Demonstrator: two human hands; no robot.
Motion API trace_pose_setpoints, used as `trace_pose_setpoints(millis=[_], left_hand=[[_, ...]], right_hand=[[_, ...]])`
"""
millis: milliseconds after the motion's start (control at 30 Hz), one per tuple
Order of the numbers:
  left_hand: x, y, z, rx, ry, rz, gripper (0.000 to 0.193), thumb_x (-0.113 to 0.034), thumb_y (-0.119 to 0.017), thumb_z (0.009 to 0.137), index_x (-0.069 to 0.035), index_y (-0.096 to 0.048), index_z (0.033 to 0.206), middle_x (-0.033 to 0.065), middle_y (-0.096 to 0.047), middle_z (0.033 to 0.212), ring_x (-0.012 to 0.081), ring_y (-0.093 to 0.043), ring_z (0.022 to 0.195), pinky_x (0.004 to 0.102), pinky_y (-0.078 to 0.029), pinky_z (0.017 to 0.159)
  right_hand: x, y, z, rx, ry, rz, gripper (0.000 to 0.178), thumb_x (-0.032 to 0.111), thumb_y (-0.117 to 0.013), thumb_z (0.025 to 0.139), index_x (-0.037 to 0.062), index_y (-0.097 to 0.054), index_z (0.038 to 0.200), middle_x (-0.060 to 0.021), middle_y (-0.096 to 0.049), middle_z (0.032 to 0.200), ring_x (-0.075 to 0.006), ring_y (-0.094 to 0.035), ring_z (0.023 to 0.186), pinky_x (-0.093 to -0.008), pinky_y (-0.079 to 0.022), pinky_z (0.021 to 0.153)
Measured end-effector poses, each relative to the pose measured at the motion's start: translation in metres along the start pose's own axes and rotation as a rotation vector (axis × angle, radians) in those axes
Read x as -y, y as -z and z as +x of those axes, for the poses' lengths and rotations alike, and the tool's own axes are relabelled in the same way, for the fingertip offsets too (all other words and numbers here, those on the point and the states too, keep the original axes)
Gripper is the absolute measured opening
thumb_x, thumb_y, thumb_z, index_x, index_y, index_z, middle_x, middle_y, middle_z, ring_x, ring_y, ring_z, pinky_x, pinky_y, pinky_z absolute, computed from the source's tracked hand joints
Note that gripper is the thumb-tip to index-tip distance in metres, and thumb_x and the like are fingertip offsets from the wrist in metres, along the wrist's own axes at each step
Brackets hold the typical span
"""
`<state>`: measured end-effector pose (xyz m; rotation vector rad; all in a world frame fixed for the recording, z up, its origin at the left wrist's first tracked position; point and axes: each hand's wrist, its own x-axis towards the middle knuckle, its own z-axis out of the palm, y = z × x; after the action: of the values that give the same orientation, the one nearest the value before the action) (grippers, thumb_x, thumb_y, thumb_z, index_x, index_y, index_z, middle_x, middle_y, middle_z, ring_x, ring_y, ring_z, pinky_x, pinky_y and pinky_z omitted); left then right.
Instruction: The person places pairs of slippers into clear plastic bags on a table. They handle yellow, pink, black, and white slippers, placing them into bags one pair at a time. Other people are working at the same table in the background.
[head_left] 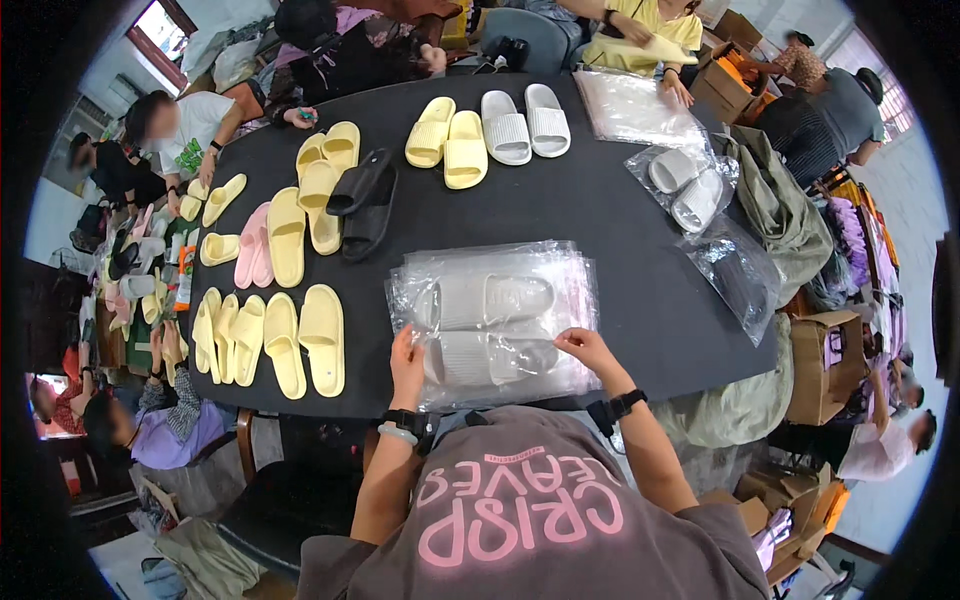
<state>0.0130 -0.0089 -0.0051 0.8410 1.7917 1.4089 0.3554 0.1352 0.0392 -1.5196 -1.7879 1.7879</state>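
In front of me, a pair of grey slide slippers (462, 304) lies side by side within a clear plastic bag (545, 335). Beneath it is a stack of clear bags (578, 272). My left hand (406, 362) pinches the bag's film at the left side, beside the nearer slipper's end. At the right side, my right hand (588, 352) has thumb and finger closed on the film. The bag's edges are hard to tell from those of the stack below.
Yellow slippers (321, 338), a pink pair (256, 245) and black slippers (368, 215) lie at left. Farther back are a grey pair (506, 125), bagged slippers (697, 200) and more clear bags (640, 108). Co-workers sit around the black table (660, 300); cardboard boxes (826, 365) stand right.
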Motion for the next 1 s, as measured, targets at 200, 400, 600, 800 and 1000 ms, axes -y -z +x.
trace_pose_setpoints(millis=[200, 400, 600, 800, 1000], left_hand=[[0.031, 0.028, -0.006, -0.089, -0.045, 0.619, 0.055, -0.007, -0.058, 0.085, 0.0, -0.037, 0.135, 0.0199, -0.041, 0.136, 0.0286, -0.044, 0.121, 0.0353, -0.036, 0.099], [0.065, 0.023, 0.012, -0.052, 0.326, 0.33, 0.064, -0.022, -0.061, 0.085, 0.006, -0.033, 0.136, 0.0236, -0.039, 0.138, 0.0317, -0.033, 0.131, 0.0387, -0.028, 0.106], [0.0, -0.019, 0.026, 0.045, 0.196, 0.017, 0.061, -0.015, -0.057, 0.087, 0.006, -0.031, 0.137, 0.0227, -0.041, 0.137, 0.0308, -0.044, 0.124, 0.0348, -0.033, 0.102], [0.007, -0.015, 0.03, 0.104, -0.029, 0.489, 0.054, -0.015, -0.052, 0.087, -0.004, -0.037, 0.137, 0.0217, -0.029, 0.145, 0.0333, -0.03, 0.133, 0.039, -0.026, 0.107], [0.001, -0.006, 0.0, 0.252, -0.254, 1.032, 0.042, -0.009, -0.045, 0.087, -0.008, -0.049, 0.129, 0.0103, -0.038, 0.142, 0.0285, -0.035, 0.13, 0.0443, -0.024, 0.108]], right_hand=[[0.035, 0.009, -0.026, 0.354, 0.09, 0.809, 0.015, 0.017, -0.057, 0.09, 0.0071, -0.065, 0.098, -0.0107, -0.051, 0.124, -0.0166, -0.049, 0.112, -0.0316, -0.038, 0.096], [-0.005, -0.01, 0.005, 0.577, -0.19, 0.236, 0.032, 0.018, -0.056, 0.091, 0.0027, -0.056, 0.119, -0.0087, -0.059, 0.118, -0.0191, -0.057, 0.105, -0.0339, -0.048, 0.089], [0.001, -0.013, 0.036, 0.394, 0.157, 0.41, 0.05, 0.008, -0.058, 0.088, 0.0077, -0.041, 0.136, -0.0075, -0.038, 0.14, -0.0214, -0.044, 0.123, -0.034, -0.044, 0.096], [0.001, 0.009, 0.039, 0.417, 0.014, 0.312, 0.056, 0.011, -0.065, 0.084, 0.0099, -0.043, 0.135, -0.0088, -0.038, 0.141, -0.0247, -0.038, 0.128, -0.0369, -0.044, 0.096], [0.012, -0.006, 0.047, 0.437, 0.674, -0.756, 0.055, 0.014, -0.076, 0.066, 0.0197, -0.059, 0.118, -0.0132, -0.033, 0.144, -0.0335, -0.041, 0.124, -0.0436, -0.037, 0.101]])
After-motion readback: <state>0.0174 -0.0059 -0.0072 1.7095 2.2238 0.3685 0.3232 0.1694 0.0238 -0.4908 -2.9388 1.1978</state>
